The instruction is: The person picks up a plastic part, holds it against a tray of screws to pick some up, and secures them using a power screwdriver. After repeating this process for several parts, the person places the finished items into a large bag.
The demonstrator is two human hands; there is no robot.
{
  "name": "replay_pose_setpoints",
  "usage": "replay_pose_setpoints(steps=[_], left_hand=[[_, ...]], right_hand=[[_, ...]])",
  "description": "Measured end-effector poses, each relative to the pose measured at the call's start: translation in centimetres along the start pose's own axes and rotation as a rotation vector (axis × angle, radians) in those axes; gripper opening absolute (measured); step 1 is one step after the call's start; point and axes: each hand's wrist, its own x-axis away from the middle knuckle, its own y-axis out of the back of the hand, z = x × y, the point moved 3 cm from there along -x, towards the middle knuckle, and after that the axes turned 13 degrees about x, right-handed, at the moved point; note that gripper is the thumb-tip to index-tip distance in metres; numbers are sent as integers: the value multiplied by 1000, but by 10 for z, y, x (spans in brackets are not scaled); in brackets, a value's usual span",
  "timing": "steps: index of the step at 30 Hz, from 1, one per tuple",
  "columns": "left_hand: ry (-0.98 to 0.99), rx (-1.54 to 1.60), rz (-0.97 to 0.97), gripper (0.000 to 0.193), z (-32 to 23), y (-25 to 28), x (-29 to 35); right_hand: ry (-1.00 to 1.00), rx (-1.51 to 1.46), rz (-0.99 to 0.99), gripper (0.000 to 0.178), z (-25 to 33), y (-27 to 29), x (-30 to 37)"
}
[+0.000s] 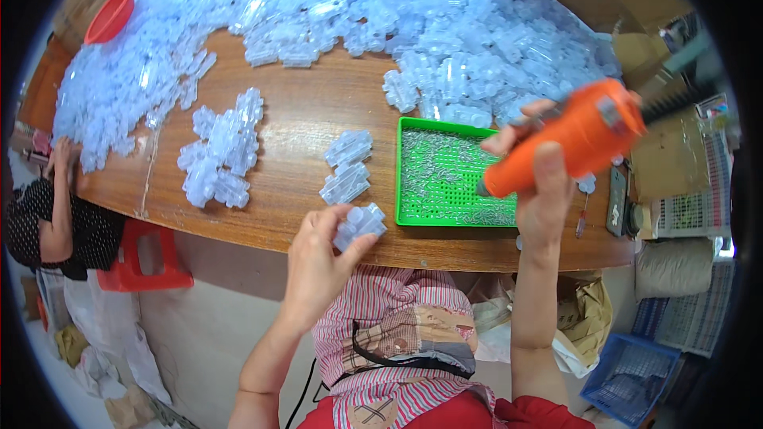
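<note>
Close to the table's front edge, my left hand pinches a clear plastic piece between thumb and fingers. My right hand is wrapped around an orange power screwdriver, raised over the right side of a green tray. The tool's dark tip points down and left. Many small silvery metal parts, which look like screws, lie in the tray. Just beyond my left hand a few similar clear pieces rest on the wood, with a larger cluster farther left.
A huge heap of clear bluish plastic pieces covers the back of the wooden table. A red bowl tilts at the far left. Another person's arm reaches the table near a red stool. A blue crate stands lower right.
</note>
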Motion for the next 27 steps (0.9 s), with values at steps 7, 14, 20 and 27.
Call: replay_pose_setpoints(steps=[7,14,20,27], left_hand=[[-122,-193,-36,46,-5,-2,-25],[-188,-543,-182,46,-14,-1,-32],[-154,-579,-144,24,-13,-4,-40],[-301,-220,-13,14,-47,-21,-22]], right_hand=[[-15,152,187,58,-8,23,1],[-174,587,81,53,-9,114,34],[-487,1034,87,86,-32,141,118],[-415,1002,-155,93,-59,134,149]])
